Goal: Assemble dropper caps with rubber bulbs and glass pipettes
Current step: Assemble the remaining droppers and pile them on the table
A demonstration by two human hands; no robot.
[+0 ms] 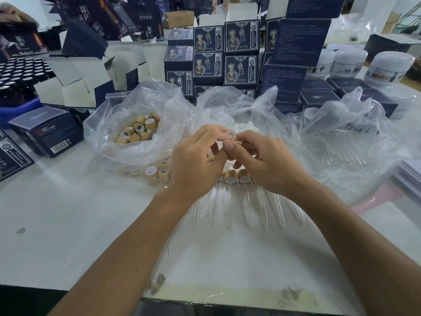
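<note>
Left hand (196,160) and right hand (266,160): both pinching one bamboo cap (230,135) above finished droppers (230,197) on bench (68,224).

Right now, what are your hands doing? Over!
Left hand and right hand both pinch one wooden cap above the table. Finished droppers lie underneath. Nothing in the way.

White table (75,224) bears bags (136,147), boxes (46,131), droppers (230,192).
</note>
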